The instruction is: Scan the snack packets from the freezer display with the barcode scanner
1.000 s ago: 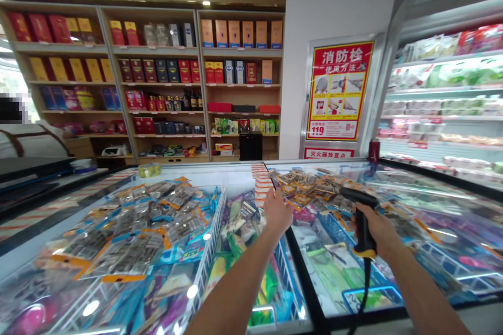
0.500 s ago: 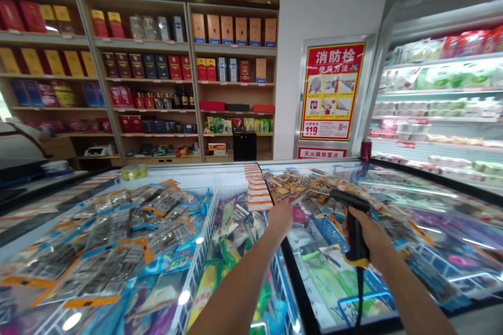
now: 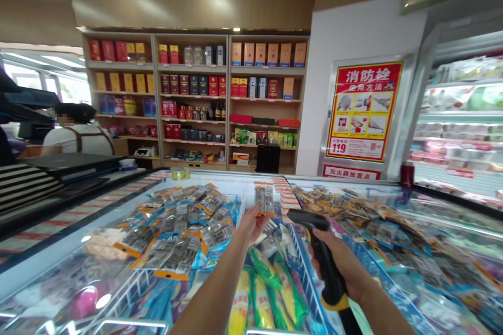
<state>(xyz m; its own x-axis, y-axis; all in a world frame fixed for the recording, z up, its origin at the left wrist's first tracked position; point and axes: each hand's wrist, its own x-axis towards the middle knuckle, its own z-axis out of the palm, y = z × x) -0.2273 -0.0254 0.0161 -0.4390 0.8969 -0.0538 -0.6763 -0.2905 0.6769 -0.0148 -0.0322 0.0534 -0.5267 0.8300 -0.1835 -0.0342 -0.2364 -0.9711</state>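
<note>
My left hand (image 3: 252, 226) holds up a small orange-edged snack packet (image 3: 264, 198) by its lower edge, over the middle of the chest freezer (image 3: 220, 173). In my right hand (image 3: 334, 259) is a black and yellow barcode scanner (image 3: 325, 261), gripped by its handle, its head toward the packet. To the left, a heap of similar packets with blue and orange edges (image 3: 184, 219) lies on the freezer's glass top. Another pile of packets (image 3: 353, 214) lies to the right of the scanner. Below my hands, green and yellow bags (image 3: 271, 293) show inside the freezer.
Shelves of boxed goods (image 3: 192, 83) line the back wall. A roll of tape (image 3: 181, 173) and a dark red can (image 3: 407, 174) stand on the freezer's rim. A person in a white top (image 3: 84, 138) is at the left, beyond a counter. An open refrigerated display (image 3: 463, 130) stands right.
My left hand has moved from the right-hand pile to the left and now holds up a packet. The scanner has shifted left and lower in view. My view has turned left.
</note>
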